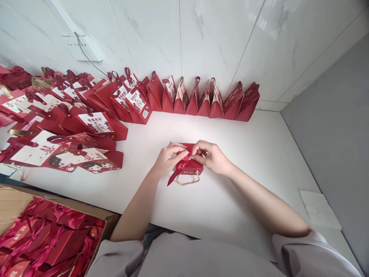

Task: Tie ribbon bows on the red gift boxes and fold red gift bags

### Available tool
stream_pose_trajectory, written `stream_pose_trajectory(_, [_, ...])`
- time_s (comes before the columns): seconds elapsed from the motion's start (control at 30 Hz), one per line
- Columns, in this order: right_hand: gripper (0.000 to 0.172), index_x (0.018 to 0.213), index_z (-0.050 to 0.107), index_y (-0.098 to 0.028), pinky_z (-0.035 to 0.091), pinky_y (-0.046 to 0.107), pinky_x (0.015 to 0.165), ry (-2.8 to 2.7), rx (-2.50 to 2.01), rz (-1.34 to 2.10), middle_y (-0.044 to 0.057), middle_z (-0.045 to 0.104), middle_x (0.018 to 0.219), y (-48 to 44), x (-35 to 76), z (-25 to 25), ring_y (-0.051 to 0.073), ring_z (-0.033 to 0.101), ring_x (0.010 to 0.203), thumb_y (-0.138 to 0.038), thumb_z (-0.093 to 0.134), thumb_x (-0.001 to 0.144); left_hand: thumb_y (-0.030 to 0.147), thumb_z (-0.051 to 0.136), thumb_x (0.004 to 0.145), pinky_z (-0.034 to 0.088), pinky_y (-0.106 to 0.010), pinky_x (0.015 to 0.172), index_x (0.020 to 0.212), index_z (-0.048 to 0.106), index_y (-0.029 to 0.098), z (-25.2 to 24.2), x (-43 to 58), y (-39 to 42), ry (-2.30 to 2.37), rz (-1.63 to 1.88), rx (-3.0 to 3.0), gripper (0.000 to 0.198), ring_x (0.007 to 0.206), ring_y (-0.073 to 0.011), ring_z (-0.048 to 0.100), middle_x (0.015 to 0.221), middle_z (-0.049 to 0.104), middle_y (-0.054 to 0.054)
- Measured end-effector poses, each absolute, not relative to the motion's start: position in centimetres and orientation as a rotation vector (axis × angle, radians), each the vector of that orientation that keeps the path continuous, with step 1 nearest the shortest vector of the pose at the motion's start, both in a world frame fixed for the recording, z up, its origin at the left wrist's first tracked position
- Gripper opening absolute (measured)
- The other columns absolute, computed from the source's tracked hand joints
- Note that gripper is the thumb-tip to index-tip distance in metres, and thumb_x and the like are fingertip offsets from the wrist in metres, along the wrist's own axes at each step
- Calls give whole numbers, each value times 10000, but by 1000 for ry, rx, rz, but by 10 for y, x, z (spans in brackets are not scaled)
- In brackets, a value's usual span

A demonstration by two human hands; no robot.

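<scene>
A small red gift box (192, 165) lies on the white table (248, 154) in front of me. A red satin ribbon (178, 170) trails from its top toward me, and a gold cord handle (188, 182) hangs off its near side. My left hand (168, 157) pinches the ribbon at the box's left end, fingers closed. On the right end of the box, my right hand (210, 154) pinches the same ribbon, fingers curled. Both thumbs and forefingers meet over the middle of the box.
A row of upright red gift bags (201, 98) lines the marble wall. More red boxes (72, 127) lie piled at the left. A cardboard carton (43, 238) of flat red boxes with ribbons sits at lower left. White paper sheets (318, 209) lie at the right edge.
</scene>
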State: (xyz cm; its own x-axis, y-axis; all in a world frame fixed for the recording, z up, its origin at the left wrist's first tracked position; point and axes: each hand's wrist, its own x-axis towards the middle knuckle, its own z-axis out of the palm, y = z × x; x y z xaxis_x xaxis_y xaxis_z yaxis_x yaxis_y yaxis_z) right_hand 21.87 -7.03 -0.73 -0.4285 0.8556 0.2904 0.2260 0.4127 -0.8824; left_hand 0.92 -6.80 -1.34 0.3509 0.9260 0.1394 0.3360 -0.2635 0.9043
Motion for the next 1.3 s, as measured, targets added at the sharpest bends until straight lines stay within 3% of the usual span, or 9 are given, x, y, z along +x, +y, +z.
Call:
stream_pose_trajectory(0.4, [171,936,679,-235,508,315,730,-2281,-646,764,51,645,967,-63,235,-5,169,621,842,-159,526,942,392,611,883,499,-365,957,866,745,228,-12,8,-68,1126,839,1747,212,1166,-223,581,1055,666,-71])
stream_pose_trajectory(0.63, [192,972,689,-235,524,318,744,-2278,-662,780,63,659,1028,-64,235,-6,175,640,876,-144,523,936,338,793,707,487,-406,1017,882,751,251,-12,9,-69,1146,814,1787,200,1136,-231,604,1112,656,-50])
stream_pose_trajectory(0.7, [203,983,688,-234,525,320,756,-2279,-663,806,59,673,1025,-64,235,-5,181,643,899,-127,527,922,295,767,728,380,-474,1127,875,752,256,-10,9,-69,1148,815,1825,152,1161,-236,598,1064,689,-41])
stream_pose_trajectory(0.83, [201,994,682,-237,518,318,752,-2279,-687,876,38,700,987,-64,238,2,176,646,881,-130,538,903,212,668,789,-30,-548,1240,854,734,255,-1,11,-72,1131,801,1946,102,1117,-211,643,871,741,13])
stream_pose_trajectory(0.9, [169,1000,667,-235,513,303,715,-2249,-738,936,27,703,986,-66,241,9,161,643,828,-159,553,901,203,627,807,-79,-547,1238,867,716,249,6,13,-75,1129,788,1998,116,984,-182,691,880,746,34])
stream_pose_trajectory(1.03, [116,1011,627,-229,501,273,602,-2168,-864,1152,-1,701,861,-71,249,25,127,627,639,-260,569,915,158,576,797,-7,-557,1252,869,672,243,14,17,-79,1125,785,2115,147,759,-124,684,874,729,64])
stream_pose_trajectory(1.1, [119,990,639,-232,521,300,639,-2162,-904,1132,2,706,819,-71,252,28,144,641,639,-294,556,930,140,560,789,55,-561,1253,865,656,240,15,18,-79,1105,780,2163,158,704,-111,660,853,716,68])
stream_pose_trajectory(1.23, [187,1074,663,-252,466,456,982,-2154,-902,824,72,693,1164,-63,249,17,251,636,1092,-274,523,951,119,549,781,156,-554,1242,868,643,234,14,17,-76,1081,785,2213,172,672,-104,632,833,701,63])
stream_pose_trajectory(1.3, [240,1157,634,-256,427,471,1044,-2151,-860,871,80,637,1279,-59,243,7,252,583,1205,-260,480,973,110,549,781,202,-543,1232,875,640,234,12,17,-75,1086,804,2245,181,674,-103,627,819,694,64])
